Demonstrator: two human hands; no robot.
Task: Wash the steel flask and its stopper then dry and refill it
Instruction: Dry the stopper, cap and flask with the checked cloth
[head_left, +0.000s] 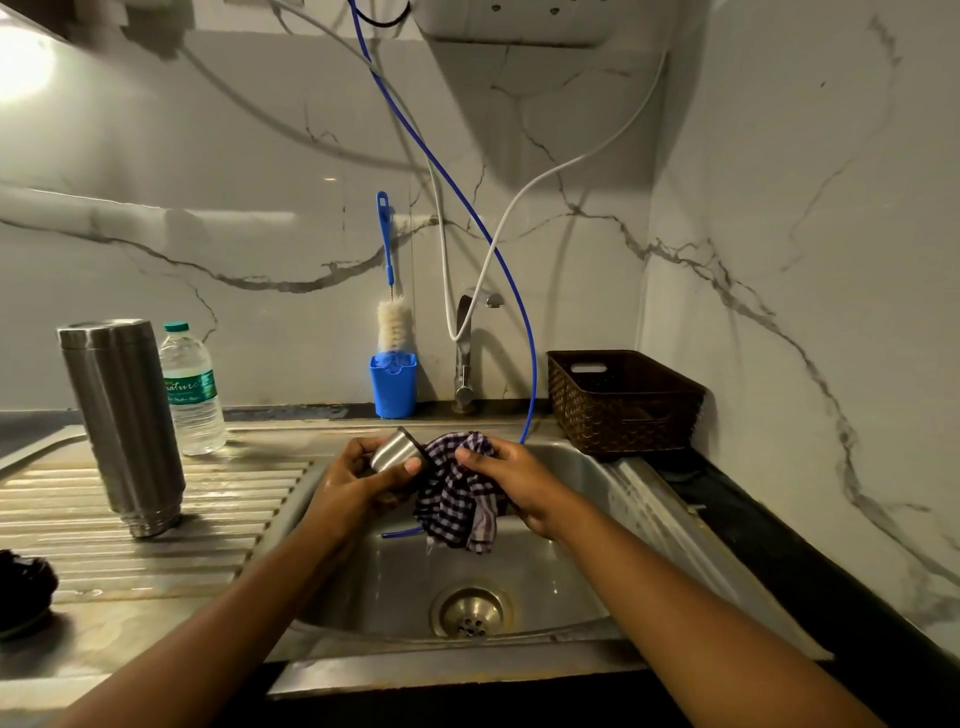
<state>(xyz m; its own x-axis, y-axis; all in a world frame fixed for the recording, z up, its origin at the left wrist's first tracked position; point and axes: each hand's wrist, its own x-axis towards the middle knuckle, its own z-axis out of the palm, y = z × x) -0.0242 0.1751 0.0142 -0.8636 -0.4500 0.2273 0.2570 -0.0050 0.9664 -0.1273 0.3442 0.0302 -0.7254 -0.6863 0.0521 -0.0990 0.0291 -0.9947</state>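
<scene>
Stopper (396, 453) over sink (571, 545), L hand (358, 478) fingers curled round it, R hand (511, 475) pinching checked cloth (457, 499) vs its rim, flask (122, 421) inverted on drainboard (234, 499), left.

The far end of the steel stopper (395, 452) is buried in the checked cloth (457, 499), its near side lies under the fingers of the left hand (358, 480), and most fingers of the right hand (511, 475) are lost behind the cloth's folds. A dark object (23, 582) is cut off by the left edge and a white appliance (514, 21) by the top edge, so neither can be identified. The small print on the label of the water bottle (189, 395) is too fine to read.
</scene>
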